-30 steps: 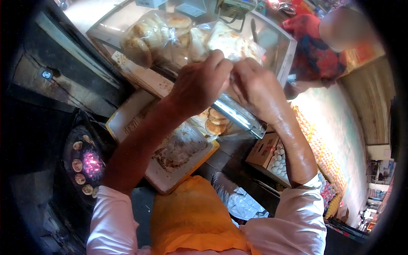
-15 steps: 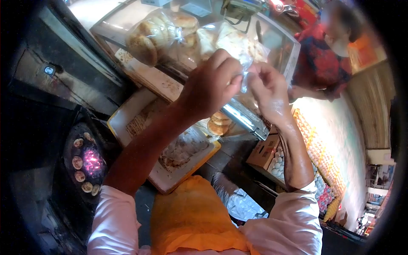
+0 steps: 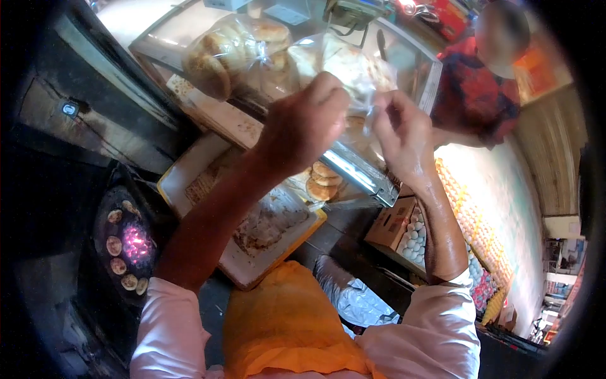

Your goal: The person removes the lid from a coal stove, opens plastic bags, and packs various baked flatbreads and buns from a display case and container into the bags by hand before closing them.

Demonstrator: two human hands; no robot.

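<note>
Both my hands are raised over a glass-topped display case. My left hand (image 3: pixel 306 123) is curled closed and a little blurred; whatever its fingers hold is hidden. Thumb and fingers of my right hand (image 3: pixel 405 136) pinch the gathered neck of a clear plastic bag (image 3: pixel 368 114). Pale, flat pieces of bread (image 3: pixel 350 63) show inside this bag, which rests on the case top. Left of it sits another clear bag, knotted, with round browned breads (image 3: pixel 218 60) in it.
A white tray with a yellow rim (image 3: pixel 303 230) lies below my arms. Round cakes (image 3: pixel 113 245) ring glowing coals (image 3: pixel 137 243) at left. Stacked flatbreads (image 3: pixel 323 182) sit inside the case. Eggs (image 3: pixel 413 240) fill a box at right. A person in red (image 3: pixel 470 95) stands across the case.
My left hand has drawn leftward from my right, opening a gap between them. My right hand stays at the bag's neck. The view has shifted slightly.
</note>
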